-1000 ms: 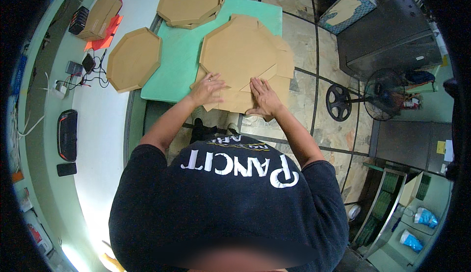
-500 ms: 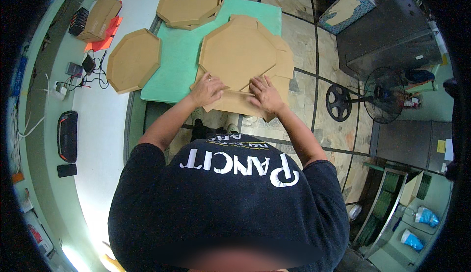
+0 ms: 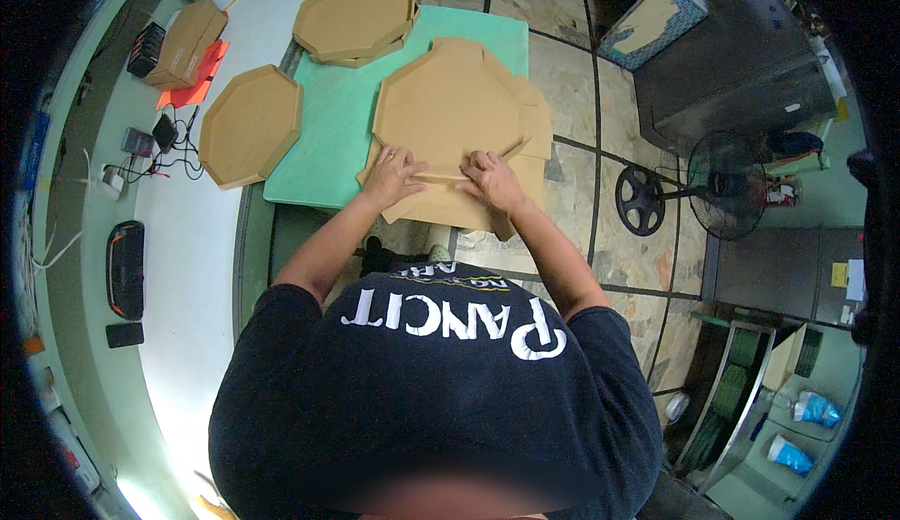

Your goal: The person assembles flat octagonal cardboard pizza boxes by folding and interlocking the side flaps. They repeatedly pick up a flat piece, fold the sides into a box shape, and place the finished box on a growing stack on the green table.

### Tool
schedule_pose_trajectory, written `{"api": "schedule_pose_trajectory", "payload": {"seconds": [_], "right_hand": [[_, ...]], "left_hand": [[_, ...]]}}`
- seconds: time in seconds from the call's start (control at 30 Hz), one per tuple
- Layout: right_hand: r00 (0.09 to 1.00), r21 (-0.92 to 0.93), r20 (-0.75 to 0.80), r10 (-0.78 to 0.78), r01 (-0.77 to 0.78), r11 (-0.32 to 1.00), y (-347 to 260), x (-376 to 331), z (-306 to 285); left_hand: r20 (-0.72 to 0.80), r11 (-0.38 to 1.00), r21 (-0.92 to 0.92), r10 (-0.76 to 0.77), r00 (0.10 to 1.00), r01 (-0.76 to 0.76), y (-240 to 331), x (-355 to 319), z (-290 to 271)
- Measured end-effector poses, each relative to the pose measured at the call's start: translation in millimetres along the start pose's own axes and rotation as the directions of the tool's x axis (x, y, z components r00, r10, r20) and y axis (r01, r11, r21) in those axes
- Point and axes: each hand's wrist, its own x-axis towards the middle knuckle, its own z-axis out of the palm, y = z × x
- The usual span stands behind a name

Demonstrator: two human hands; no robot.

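Observation:
A brown octagonal cardboard tray [image 3: 450, 112], partly folded, lies on the green table [image 3: 323, 150]. Its far and right flaps stick out flat, and the near side has a raised edge. My left hand [image 3: 395, 179] pinches that near edge at its left part, a ring on one finger. Farther right along the same edge, my right hand [image 3: 492, 180] grips the cardboard with bent fingers. A wide flap hangs toward me below both hands, past the table's near side.
Folded octagonal trays [image 3: 356, 18] are stacked at the table's far left. Another folded tray [image 3: 251, 126] rests across the white counter [image 3: 187, 267] and table. A pedestal fan [image 3: 727, 185] stands on the tiled floor at right. Cables and a black speaker [image 3: 126, 270] lie at left.
Both hands have drawn slightly closer along the near edge, and my right fingers have curled onto it. The whole view has shifted a little.

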Motion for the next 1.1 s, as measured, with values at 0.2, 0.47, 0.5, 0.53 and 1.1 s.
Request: {"api": "schedule_pose_trajectory", "payload": {"seconds": [0.2, 0.47, 0.5, 0.53, 1.1], "right_hand": [[0.995, -0.079, 0.091, -0.037, 0.044, 0.996, -3, 3, 10], [0.959, -0.252, -0.282, -0.006, -0.068, 0.965, -7, 36, -38], [0.948, -0.280, -0.317, -0.038, -0.055, 0.958, -11, 42, -43], [0.933, -0.306, -0.352, -0.070, -0.044, 0.951, -17, 47, -47], [0.631, 0.879, -0.131, 0.765, -0.283, 0.384, -37, -27, -197]], "left_hand": [[0.145, 0.989, 0.145, -0.010, 0.989, -0.012, 13, 11, -14], [-0.147, 0.824, -0.488, -0.404, 0.903, 0.288, 50, 46, -50], [0.154, 0.552, -0.668, -0.553, 0.819, 0.499, 56, 51, -46], [0.163, 0.301, -0.851, -0.627, 0.762, 0.430, 60, 58, -40], [0.139, 0.317, -0.867, -0.587, 0.798, 0.384, 26, 73, -83]]}}
